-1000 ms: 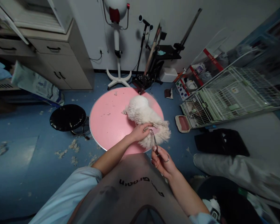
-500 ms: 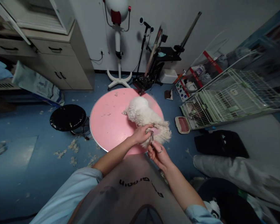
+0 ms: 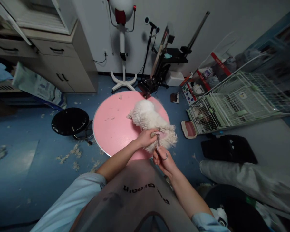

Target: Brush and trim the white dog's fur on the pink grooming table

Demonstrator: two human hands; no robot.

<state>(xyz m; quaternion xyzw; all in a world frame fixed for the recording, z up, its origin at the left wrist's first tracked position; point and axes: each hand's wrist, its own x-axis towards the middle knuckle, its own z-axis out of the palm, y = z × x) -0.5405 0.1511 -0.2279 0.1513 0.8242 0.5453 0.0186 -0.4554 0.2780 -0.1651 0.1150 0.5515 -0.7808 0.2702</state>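
A white curly-haired dog (image 3: 148,116) is on a round pink table (image 3: 111,129). The pink skin of its ear (image 3: 162,134) shows among long cream hair at the near right end. My left hand (image 3: 146,138) is closed, pinching the ear flap between thumb and fingers. Just below it, my right hand (image 3: 164,160) is curled around a slim ring-handled metal tool (image 3: 158,141), scissors or a hemostat; I cannot tell which. One finger ring of it shows by my fingers. The tool's tip points up at the ear and lies close to the left fingertips.
A black round stool (image 3: 70,121) stands left of the table. Clumps of cut hair (image 3: 75,150) lie on the blue floor. Behind are a white-legged stand dryer (image 3: 123,82) and dark equipment. At right are a wire cage (image 3: 232,100) and a small pink-lined tray (image 3: 189,129).
The tool and my right hand have shifted very slightly at the ear, and more of the tool's shaft shows. My left hand keeps its hold; the dog has hardly moved.
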